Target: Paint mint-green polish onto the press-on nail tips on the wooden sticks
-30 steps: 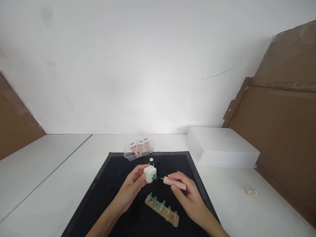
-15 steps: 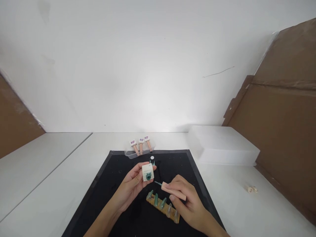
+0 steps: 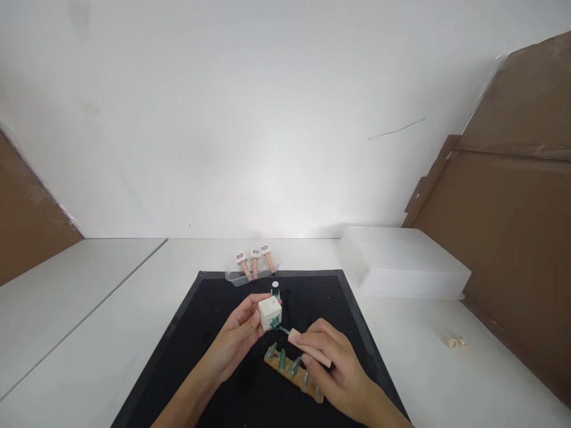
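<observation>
Tilted in my left hand (image 3: 238, 333) is a white, square nail polish bottle (image 3: 269, 312), its green-smeared neck pointing down and to the right. My right hand (image 3: 332, 362) grips the pale pink handle of a nail polish brush (image 3: 312, 349). The brush's tip meets the bottle's mouth; how far inside it reaches I cannot tell. Just below lies a yellowish strip (image 3: 285, 373) holding several false nails (image 3: 282, 360). Those on the left are green, while the ones on the right look clear and are partly covered by my right hand.
Behind my left hand stands a small bottle with a white-topped black cap (image 3: 275, 286). Three pink-handled polish bottles (image 3: 255, 261) lean in a clear tray (image 3: 241, 280) beyond the black mat (image 3: 214, 297). At right are a white box (image 3: 410, 267) and small beige rings (image 3: 454, 342).
The brush has moved left and its tip has come to the bottle's mouth. My left hand has turned the bottle so its neck faces more toward the brush.
</observation>
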Available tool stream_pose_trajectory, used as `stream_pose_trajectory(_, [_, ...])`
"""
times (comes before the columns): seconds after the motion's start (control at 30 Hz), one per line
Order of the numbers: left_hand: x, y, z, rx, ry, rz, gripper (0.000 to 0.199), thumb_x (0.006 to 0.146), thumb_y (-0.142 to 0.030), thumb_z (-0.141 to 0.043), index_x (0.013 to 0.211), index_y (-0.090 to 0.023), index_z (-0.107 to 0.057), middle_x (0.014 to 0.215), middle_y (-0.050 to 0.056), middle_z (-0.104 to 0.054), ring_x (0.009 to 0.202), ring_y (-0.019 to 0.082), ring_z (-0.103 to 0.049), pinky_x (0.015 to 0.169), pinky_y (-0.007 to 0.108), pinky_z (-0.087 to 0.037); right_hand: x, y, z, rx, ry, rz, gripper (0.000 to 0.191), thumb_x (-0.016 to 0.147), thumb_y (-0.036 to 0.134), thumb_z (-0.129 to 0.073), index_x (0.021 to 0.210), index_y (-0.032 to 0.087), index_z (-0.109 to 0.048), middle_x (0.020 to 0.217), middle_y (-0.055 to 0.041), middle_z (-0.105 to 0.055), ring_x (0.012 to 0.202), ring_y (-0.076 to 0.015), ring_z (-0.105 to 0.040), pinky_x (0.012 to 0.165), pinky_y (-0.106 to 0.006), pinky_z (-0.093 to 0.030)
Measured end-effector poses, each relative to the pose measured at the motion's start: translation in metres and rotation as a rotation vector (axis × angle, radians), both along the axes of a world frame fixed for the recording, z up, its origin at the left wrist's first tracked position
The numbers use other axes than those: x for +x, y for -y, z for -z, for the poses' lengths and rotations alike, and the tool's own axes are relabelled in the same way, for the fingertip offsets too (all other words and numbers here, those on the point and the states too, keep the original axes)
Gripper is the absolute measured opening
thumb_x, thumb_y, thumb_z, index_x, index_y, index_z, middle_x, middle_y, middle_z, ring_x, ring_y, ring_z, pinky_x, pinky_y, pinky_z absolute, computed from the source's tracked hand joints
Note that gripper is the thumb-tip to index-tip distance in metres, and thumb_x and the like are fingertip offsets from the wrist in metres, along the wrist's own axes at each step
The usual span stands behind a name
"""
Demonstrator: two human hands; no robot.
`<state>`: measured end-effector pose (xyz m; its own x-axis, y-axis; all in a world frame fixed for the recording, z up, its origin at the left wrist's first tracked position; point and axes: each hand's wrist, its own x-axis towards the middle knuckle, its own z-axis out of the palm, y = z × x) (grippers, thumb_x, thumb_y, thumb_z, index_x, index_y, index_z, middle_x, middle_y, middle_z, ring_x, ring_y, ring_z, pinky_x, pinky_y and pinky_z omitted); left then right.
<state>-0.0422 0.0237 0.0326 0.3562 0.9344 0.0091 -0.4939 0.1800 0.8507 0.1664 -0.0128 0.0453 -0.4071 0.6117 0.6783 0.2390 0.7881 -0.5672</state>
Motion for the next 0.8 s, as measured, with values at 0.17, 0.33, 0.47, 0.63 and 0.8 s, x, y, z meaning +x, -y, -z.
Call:
stream_pose_trajectory(0.17, [0.000,0.002,-0.001,0.015,-0.058,-0.032,0.023,0.080,-0.030,-0.064,0.102,-0.024,-0.066,0.099,0.004,-0.064,0.095,0.017,-0.054,0.086,0.027,-0.041,-0.001,-0.002,0.002,0.069,0.088,0.041,0.034,0.086,0.008,-0.046,0.116,0.020,-0.055,0.079,-0.0044,-0.054,0.066,-0.0160,-0.054,0.056,-0.027,-0.044])
stream_pose_trajectory(0.33, [-0.001,0.004,-0.007,0.025,-0.126,-0.089,0.026,0.072,-0.034,-0.072,0.096,-0.025,-0.069,0.095,0.003,-0.061,0.091,0.017,-0.053,0.080,0.024,-0.042,-0.002,-0.005,0.009,0.252,0.241,0.131,0.036,0.086,0.006,-0.047,0.119,0.018,-0.053,0.079,-0.0057,-0.056,0.062,-0.0155,-0.050,0.053,-0.026,-0.042])
stream_pose_trajectory(0.47, [-0.002,0.003,-0.007,0.091,-0.151,-0.135,0.024,0.069,-0.034,-0.074,0.091,-0.024,-0.071,0.100,0.003,-0.057,0.094,0.018,-0.050,0.079,0.024,-0.042,-0.004,-0.006,0.016,0.314,0.301,0.140,0.041,0.084,0.002,-0.046,0.124,0.015,-0.049,0.084,-0.0090,-0.061,0.066,-0.0170,-0.052,0.056,-0.028,-0.045])
stream_pose_trajectory(0.63, [-0.002,0.005,-0.007,0.193,-0.128,-0.075,0.015,0.071,-0.030,-0.073,0.083,-0.023,-0.070,0.095,0.003,-0.054,0.085,0.015,-0.051,0.072,0.023,-0.043,-0.007,-0.004,0.022,0.371,0.276,0.199,0.039,0.083,0.002,-0.048,0.119,0.014,-0.053,0.080,-0.0088,-0.064,0.061,-0.0166,-0.055,0.051,-0.027,-0.045])
stream_pose_trajectory(0.8, [0.002,0.008,-0.010,0.209,-0.071,-0.054,0.016,0.067,-0.029,-0.076,0.079,-0.023,-0.066,0.090,0.001,-0.053,0.079,0.014,-0.052,0.066,0.022,-0.043,-0.011,-0.001,0.029,0.439,0.194,0.256,0.039,0.080,0.002,-0.053,0.118,0.013,-0.055,0.075,-0.0076,-0.067,0.058,-0.0157,-0.058,0.049,-0.027,-0.046])
